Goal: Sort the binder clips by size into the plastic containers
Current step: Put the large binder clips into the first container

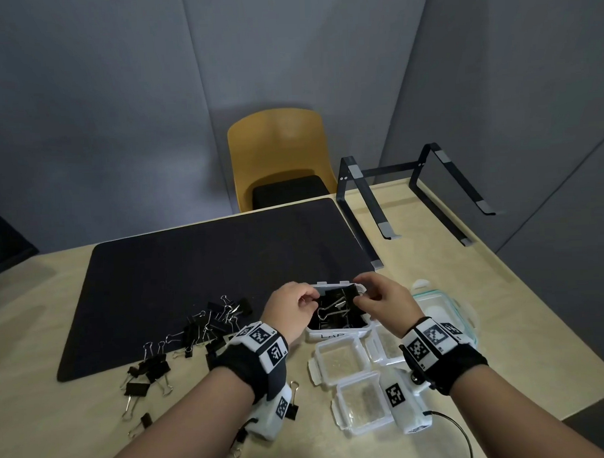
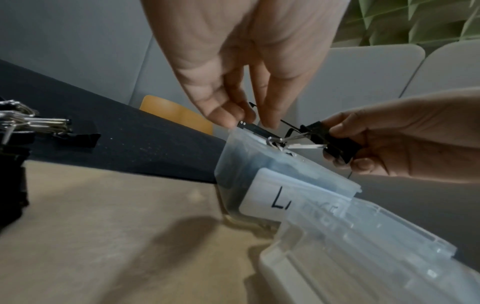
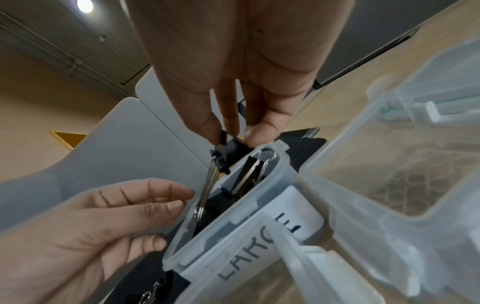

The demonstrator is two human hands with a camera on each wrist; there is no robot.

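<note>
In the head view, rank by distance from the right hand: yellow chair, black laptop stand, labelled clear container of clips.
1. Labelled clear container, directly under the right hand.
2. Black laptop stand, beyond, to the right.
3. Yellow chair, behind the table.

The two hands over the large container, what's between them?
In the head view, between the left hand and right hand: the open container, with a binder clip pinched by the right hand.
</note>
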